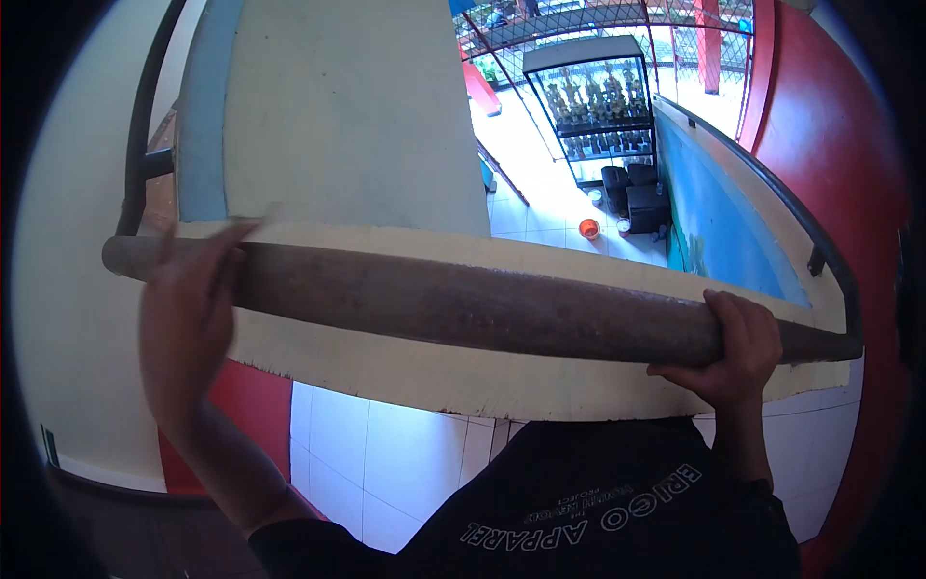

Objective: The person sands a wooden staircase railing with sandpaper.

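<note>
A thick brown metal handrail runs across the view, above a cream wall ledge. My right hand is wrapped around its right part, thumb on the near side and fingers over the top. My left hand is at the left part of the rail, lying against it. Its fingers are stretched out and spread past the far side, their tips blurred by motion.
Beneath lies a tiled floor with a glass cabinet of trophies, black boxes and an orange bucket. A sloping dark rail tops the blue wall at right. A cream wall rises ahead.
</note>
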A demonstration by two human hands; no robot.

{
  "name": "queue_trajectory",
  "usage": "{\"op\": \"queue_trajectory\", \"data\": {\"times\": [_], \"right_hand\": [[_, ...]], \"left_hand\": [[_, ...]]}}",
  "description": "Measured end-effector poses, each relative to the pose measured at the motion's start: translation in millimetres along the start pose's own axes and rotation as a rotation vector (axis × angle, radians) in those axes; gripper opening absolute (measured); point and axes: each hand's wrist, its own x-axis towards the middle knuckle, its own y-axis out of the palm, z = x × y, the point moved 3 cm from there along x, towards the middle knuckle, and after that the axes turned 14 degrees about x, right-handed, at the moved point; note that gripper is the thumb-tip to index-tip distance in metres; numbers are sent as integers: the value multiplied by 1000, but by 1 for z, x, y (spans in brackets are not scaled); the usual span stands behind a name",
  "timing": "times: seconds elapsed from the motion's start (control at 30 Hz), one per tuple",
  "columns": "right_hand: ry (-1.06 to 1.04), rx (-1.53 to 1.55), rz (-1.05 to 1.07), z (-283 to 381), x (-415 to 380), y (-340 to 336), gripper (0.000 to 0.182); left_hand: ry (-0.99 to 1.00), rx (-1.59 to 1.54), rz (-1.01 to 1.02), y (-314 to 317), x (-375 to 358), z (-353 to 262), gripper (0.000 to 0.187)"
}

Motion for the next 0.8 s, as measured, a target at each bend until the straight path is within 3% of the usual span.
{"op": "queue_trajectory", "data": {"times": [0.1,0.2,0.3,0.33,0.43,0.53,0.63,0.77,0.8], "right_hand": [[9,0,26,2,2,-1,89],[22,28,42,3,4,-1,89],[31,44,51,4,6,-2,91],[31,50,54,5,6,-2,91],[28,61,68,3,5,-2,94],[30,63,82,1,3,-1,96],[47,70,103,-2,-1,-1,99],[48,57,120,-6,-5,0,100],[54,54,124,-8,-6,0,101]], "left_hand": [[-143,-153,4,12,7,22,30],[394,-256,-152,4,-3,-43,29],[278,-113,-70,-3,1,-21,32],[0,-75,72,4,7,4,35],[-295,-107,178,6,17,43,36],[245,-293,-33,2,3,-9,35],[260,-182,-16,-8,-4,-19,37],[-299,-135,202,3,20,30,33],[-58,-199,133,3,21,20,31]]}}
